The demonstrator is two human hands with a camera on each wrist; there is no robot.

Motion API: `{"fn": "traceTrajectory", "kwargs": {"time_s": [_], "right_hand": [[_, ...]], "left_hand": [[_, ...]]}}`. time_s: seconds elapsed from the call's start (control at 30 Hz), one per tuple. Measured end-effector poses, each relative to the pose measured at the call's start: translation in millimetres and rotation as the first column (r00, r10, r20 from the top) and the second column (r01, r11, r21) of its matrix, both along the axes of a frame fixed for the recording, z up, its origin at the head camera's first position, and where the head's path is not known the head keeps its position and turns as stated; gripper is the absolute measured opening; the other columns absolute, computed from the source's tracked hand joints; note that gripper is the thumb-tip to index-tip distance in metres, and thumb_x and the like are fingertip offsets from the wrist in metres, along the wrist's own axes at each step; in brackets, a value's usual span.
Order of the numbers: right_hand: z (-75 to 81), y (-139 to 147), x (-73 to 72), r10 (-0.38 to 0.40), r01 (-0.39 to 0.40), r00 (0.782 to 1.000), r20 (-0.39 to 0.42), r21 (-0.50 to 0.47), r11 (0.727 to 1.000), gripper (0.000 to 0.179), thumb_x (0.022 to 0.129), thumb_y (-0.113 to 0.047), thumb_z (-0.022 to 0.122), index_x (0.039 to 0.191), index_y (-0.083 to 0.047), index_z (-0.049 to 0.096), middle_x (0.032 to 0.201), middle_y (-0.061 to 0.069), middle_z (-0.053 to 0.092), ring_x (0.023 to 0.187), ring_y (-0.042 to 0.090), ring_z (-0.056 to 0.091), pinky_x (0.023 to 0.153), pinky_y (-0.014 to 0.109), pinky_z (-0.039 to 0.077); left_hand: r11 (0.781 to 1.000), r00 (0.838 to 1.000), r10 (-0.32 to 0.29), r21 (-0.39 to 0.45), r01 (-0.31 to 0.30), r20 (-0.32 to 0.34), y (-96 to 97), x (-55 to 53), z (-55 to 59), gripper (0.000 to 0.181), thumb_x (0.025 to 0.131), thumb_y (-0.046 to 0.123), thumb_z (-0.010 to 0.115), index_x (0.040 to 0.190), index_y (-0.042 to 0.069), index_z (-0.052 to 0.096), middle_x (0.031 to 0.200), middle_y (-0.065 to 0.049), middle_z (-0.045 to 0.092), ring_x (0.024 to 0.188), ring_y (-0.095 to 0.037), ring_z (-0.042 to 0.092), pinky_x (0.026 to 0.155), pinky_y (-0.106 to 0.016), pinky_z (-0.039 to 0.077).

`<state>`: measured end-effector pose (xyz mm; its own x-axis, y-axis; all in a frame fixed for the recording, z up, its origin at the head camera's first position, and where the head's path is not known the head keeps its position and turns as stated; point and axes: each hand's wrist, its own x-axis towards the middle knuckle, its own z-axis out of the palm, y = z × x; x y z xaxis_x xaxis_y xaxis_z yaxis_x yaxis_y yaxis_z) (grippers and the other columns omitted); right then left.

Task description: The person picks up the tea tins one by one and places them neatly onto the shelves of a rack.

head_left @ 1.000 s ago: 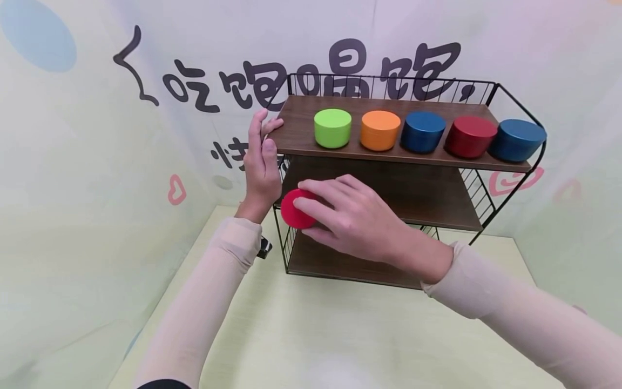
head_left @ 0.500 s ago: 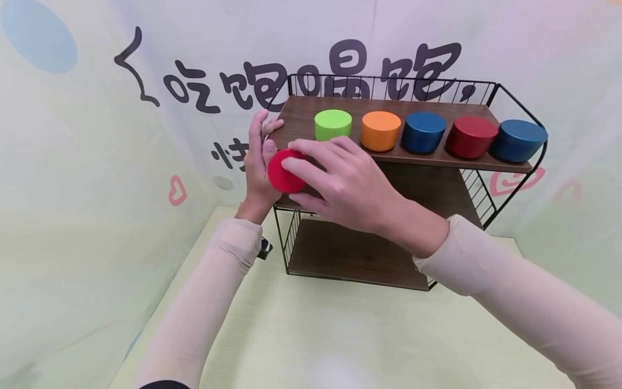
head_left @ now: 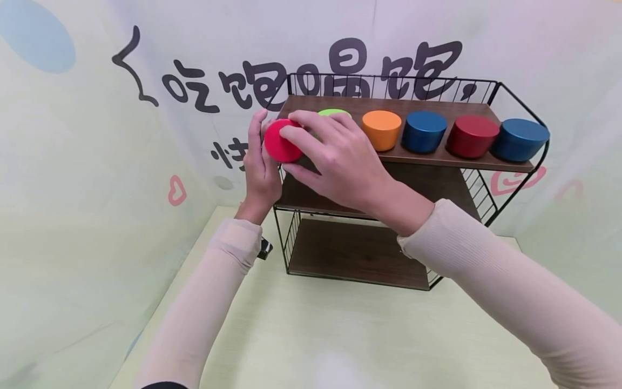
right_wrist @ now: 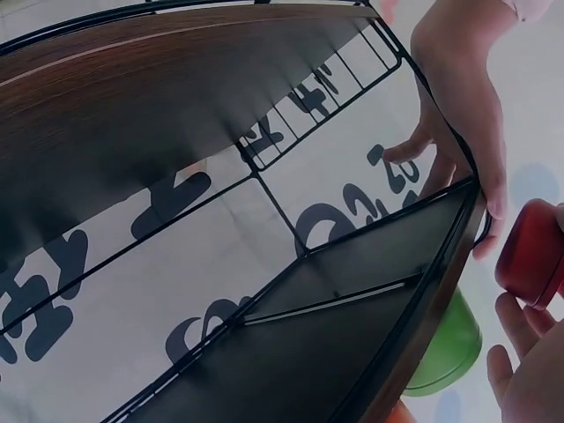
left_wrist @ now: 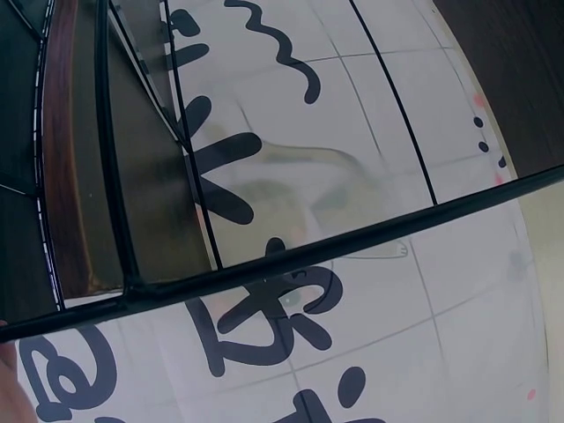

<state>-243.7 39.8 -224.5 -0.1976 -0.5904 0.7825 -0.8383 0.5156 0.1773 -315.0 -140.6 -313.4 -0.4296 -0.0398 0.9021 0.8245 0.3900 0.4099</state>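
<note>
My right hand point(head_left: 347, 162) holds a bright red round tin point(head_left: 279, 143), its fingers and thumb around the sides. In the head view the tin overlaps the left end of a dark wooden top shelf point(head_left: 413, 106). Beside it, my left hand point(head_left: 259, 175) rests against the rack's left end with fingers extended upward. In the right wrist view the red tin point(right_wrist: 530, 251) appears near the shelf's corner, close to the left hand point(right_wrist: 463, 115). A lime green tin point(head_left: 334, 112) stands just right, mostly hidden behind the right hand. In the left wrist view only a sliver of hand point(left_wrist: 11, 392) shows.
Along the top shelf's front stand an orange tin point(head_left: 381, 131), a blue tin point(head_left: 424, 132), a dark red tin point(head_left: 472, 136) and another blue tin point(head_left: 520, 140). The black wire rack has lower shelves point(head_left: 357, 251). It stands on a pale table point(head_left: 301, 335) before a printed backdrop.
My right hand has raised the red tin from the middle shelf's height to the top shelf's left end, and now covers most of the green tin. My left hand has stayed put.
</note>
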Motion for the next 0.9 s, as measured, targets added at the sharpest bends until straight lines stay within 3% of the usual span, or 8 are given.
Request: {"fn": "traceTrajectory", "kwargs": {"time_s": [0.1,0.37,0.67,0.9], "right_hand": [[0.7,-3,-3.1,-0.014,0.014,1.000,0.008,-0.012,1.000,0.042,0.089,-0.027,0.074,0.120,0.000,0.066,0.124,0.020,0.063,0.111,0.033,0.061,0.098,0.043,0.044],[5.0,-8,-9.5,-0.090,0.091,0.995,0.043,-0.019,0.996,0.041,0.092,-0.032,0.071,0.121,-0.004,0.065,0.128,0.019,0.062,0.111,0.032,0.063,0.095,0.042,0.042],[6.2,-11,-15.0,-0.180,0.179,0.980,0.086,0.018,0.984,0.041,0.096,-0.033,0.065,0.124,-0.004,0.065,0.132,0.019,0.061,0.113,0.033,0.063,0.099,0.044,0.038],[5.8,-14,-16.2,-0.230,0.225,0.966,0.115,0.057,0.973,0.042,0.096,-0.033,0.064,0.127,-0.004,0.065,0.133,0.018,0.061,0.116,0.032,0.062,0.102,0.043,0.037]], "left_hand": [[1.000,1.000,0.017,-0.006,-0.017,0.013,-1.1,0.9,-0.3,0.048,0.100,0.024,0.041,0.143,0.003,0.039,0.115,-0.012,0.066,0.087,-0.023,0.066,0.083,-0.034,0.054],[1.000,0.999,-0.031,-0.006,0.031,-0.037,-1.4,-2.6,-0.6,0.055,0.105,0.042,0.039,0.144,0.003,0.039,0.118,-0.014,0.064,0.095,-0.023,0.064,0.089,-0.033,0.052],[0.995,0.994,-0.094,0.004,0.095,-0.058,-0.8,-1.9,0.1,0.046,0.104,0.022,0.041,0.144,-0.001,0.037,0.129,-0.013,0.060,0.104,-0.023,0.063,0.093,-0.034,0.051],[0.997,0.996,-0.078,0.008,0.078,-0.050,-0.5,-0.9,-0.3,0.046,0.103,0.018,0.041,0.144,-0.001,0.037,0.132,-0.013,0.060,0.114,-0.022,0.061,0.098,-0.035,0.049]]}}
